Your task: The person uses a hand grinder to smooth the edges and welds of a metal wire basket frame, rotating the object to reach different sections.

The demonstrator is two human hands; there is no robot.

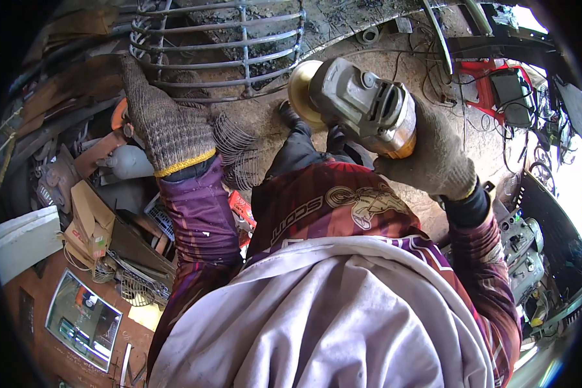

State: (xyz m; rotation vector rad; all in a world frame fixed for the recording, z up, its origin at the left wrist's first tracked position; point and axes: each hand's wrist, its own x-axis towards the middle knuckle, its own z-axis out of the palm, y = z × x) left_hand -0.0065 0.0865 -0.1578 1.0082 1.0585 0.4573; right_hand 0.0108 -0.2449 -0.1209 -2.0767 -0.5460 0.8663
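Note:
My right hand [433,152], in a grey knitted glove, is closed around the body of an angle grinder [362,100]. The grinder is grey with a yellowish rear part. Its pale round disc [306,94] faces left, apart from the metalwork. At the far left, my left hand [168,119] wears a dark knitted glove with a yellow cuff. It grips the lower left corner of a curved grille of metal bars [246,61]; one digit points up along the end, and the other fingers are partly hidden by the bars.
Coiled wire [236,142] lies on the floor beside my legs. A red plastic stool [478,97] with a grey box stands at the right among cables. Left are a grey cylinder [128,161] and a cardboard box [89,220]. Machine parts [524,255] crowd the right side.

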